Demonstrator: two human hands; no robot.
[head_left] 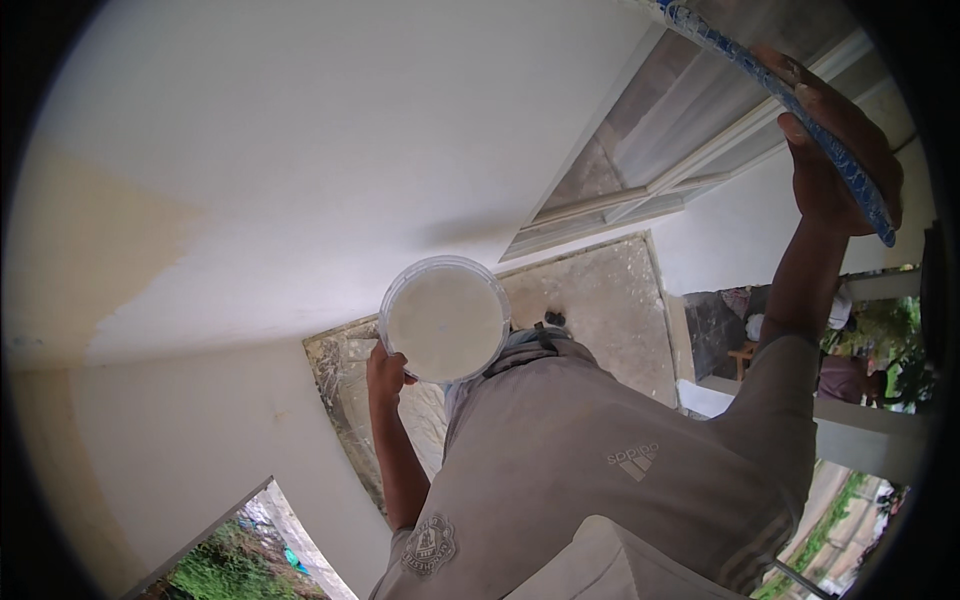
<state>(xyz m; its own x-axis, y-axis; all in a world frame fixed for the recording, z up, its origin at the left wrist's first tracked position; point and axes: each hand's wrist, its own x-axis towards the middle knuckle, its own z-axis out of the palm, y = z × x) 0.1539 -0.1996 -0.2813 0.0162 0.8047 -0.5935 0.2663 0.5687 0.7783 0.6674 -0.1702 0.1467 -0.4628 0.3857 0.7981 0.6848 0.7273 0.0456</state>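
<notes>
Down at waist height, my left hand [385, 378] grips the side of a round, clear-rimmed plastic tub [384, 318]. Off-white liquid paint [445, 318] fills much of what shows inside it. My right hand [822, 188] is raised at the upper right, its fingers wrapped round a long blue handle [738, 54] smeared with white paint. The handle's far end runs out past the top edge, so whatever is fixed to it is hidden. A broad white wall [330, 130] rises in front of me, with a cream-yellow patch [90, 230] at its left.
A framed glass window [640, 170] is set in the wall at the upper right. Below lies a paint-spattered floor [600, 285] with a crumpled pale sheet [425, 425]. Another person [845, 380] appears beyond an opening at far right. Greenery [235, 560] shows through a lower-left opening.
</notes>
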